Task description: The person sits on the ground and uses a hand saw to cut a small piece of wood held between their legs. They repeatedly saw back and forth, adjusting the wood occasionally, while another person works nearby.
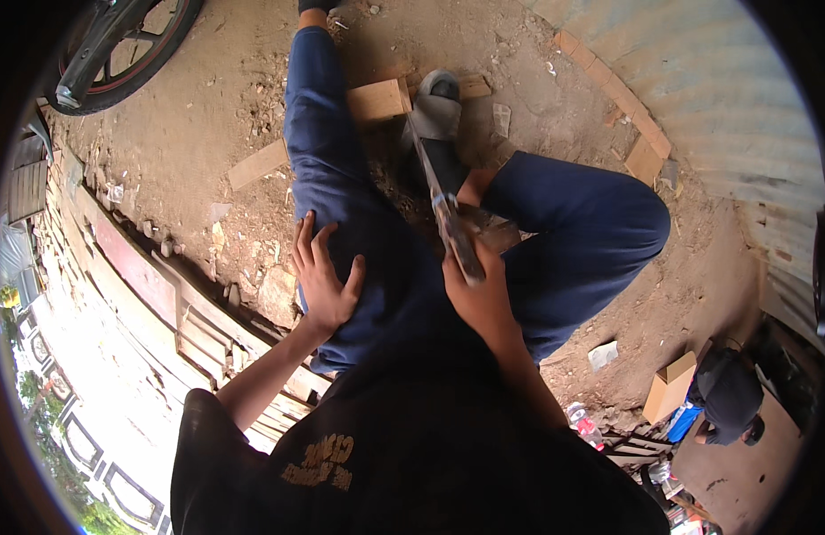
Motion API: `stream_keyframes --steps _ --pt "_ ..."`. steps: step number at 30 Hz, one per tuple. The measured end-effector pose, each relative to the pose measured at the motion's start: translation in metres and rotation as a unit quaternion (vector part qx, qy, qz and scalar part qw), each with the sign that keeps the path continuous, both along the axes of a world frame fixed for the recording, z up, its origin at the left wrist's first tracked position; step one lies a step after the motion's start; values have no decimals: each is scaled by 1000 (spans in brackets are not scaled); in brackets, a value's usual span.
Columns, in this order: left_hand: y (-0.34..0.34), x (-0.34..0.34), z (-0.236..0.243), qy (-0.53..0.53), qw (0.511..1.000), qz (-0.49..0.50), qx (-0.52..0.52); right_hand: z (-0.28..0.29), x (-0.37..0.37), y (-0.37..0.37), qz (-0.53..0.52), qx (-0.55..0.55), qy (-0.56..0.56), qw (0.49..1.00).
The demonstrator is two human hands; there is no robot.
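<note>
My right hand (pixel 480 292) is wrapped round the handle of a handsaw (pixel 430 169). The saw's narrow blade points away from me, its tip at the cut end of a wooden plank (pixel 377 101); whether the teeth bite into the wood cannot be made out. The plank lies on the dirt and runs beneath my stretched left leg, coming out on the other side. My foot in a grey slide sandal (pixel 437 116) rests beside the plank's end, over another wood piece (pixel 475 86). With fingers spread, my left hand (pixel 324 281) lies flat on my left thigh and holds nothing.
A motorcycle wheel (pixel 131 58) stands at the far left. Boards (pixel 136 259) line the left side, and corrugated metal sheeting (pixel 733 98) the right, with bricks (pixel 613 89) along its foot. At lower right, a person (pixel 729 392) bends near a cardboard box (pixel 670 389).
</note>
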State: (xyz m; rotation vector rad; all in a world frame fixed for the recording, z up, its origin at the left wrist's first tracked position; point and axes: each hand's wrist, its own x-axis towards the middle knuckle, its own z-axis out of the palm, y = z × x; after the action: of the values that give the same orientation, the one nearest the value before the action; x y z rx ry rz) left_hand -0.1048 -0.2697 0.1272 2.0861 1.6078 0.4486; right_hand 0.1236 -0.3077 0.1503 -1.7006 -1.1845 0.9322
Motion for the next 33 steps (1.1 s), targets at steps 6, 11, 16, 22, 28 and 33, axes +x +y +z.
stream_keyframes --steps 6,11,16,22,28,33 --pt "1 14 1 12 1000 -22 18 -14 -1 37 -8 -55 -1 998" --pt "2 3 -1 -12 1000 -14 1 4 2 8 -37 -44 41 998" --pt "-8 2 -3 -13 1000 -2 -6 7 -4 5 -19 -14 1 1000" --pt "1 -5 -8 -46 999 -1 -2 -8 -13 50 -28 -30 -1 999" --pt "-10 2 -3 -9 1000 -5 3 -10 -13 25 0 -18 -28 999" --pt "1 -3 -7 -35 999 0 -4 -12 -5 46 -9 -69 34 997"
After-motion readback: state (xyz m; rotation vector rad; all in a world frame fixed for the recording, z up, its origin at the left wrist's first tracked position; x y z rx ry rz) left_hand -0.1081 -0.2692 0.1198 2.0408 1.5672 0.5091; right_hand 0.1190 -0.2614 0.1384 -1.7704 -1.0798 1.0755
